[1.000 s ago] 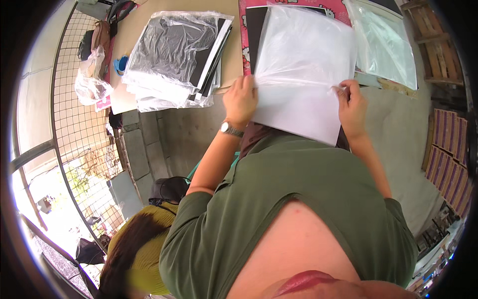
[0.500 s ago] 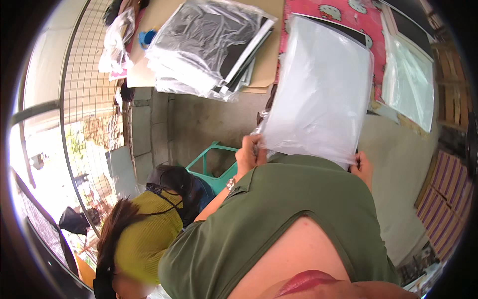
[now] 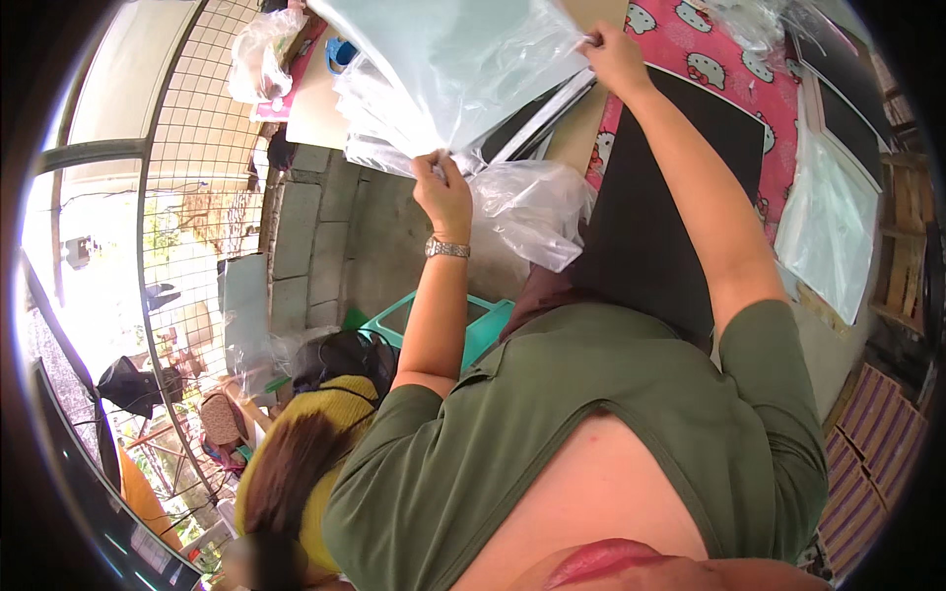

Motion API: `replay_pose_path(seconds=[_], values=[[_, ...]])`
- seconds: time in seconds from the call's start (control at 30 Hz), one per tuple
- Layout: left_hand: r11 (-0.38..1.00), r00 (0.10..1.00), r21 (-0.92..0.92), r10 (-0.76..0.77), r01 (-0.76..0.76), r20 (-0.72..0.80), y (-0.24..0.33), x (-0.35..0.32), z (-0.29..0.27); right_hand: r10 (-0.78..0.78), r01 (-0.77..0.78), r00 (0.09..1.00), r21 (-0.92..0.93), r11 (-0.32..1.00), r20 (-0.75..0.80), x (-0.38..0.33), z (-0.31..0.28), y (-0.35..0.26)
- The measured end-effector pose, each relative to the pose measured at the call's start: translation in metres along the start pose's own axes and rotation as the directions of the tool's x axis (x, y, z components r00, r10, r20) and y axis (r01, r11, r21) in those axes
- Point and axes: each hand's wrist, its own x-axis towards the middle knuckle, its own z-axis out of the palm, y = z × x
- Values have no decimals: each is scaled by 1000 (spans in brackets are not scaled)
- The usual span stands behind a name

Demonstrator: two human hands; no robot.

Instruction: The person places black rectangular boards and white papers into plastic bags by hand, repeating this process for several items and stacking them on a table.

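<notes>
A white sheet-like panel in clear plastic is stretched between my two hands above the stack. My left hand is closed on its near corner, with the fingers pinched. Farther off and to the right, my right hand grips another corner. Beneath it lies a stack of plastic-wrapped dark panels, mostly covered. A crumpled clear plastic bag hangs beside the stack, near my left hand. A bare black board leans from the table toward my body, under my right forearm.
The table wears a pink patterned cover, with cardboard at its left. Another plastic-wrapped panel is at the right. A green plastic stool stands below. At the left are a person in a yellow top and wire mesh.
Both hands have carried the wrapped white panel from in front of my body, up and left over the stack. The black board beneath it is now uncovered.
</notes>
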Motion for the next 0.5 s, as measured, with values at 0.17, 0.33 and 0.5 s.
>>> replay_pose_path(seconds=[0.17, 0.33, 0.5], values=[[942, 974, 333, -118, 49, 192, -31, -21, 2, -59, 72, 997, -293, 953, 53, 15, 53, 13], [956, 952, 292, -96, 8, 290, -23, -48, 3, 119, 23, 956, -473, 881, 267, 19, 69, 39], [968, 957, 252, -82, 10, 278, -21, -68, -3, -76, 152, 977, -400, 904, 201, -6, 75, 26]])
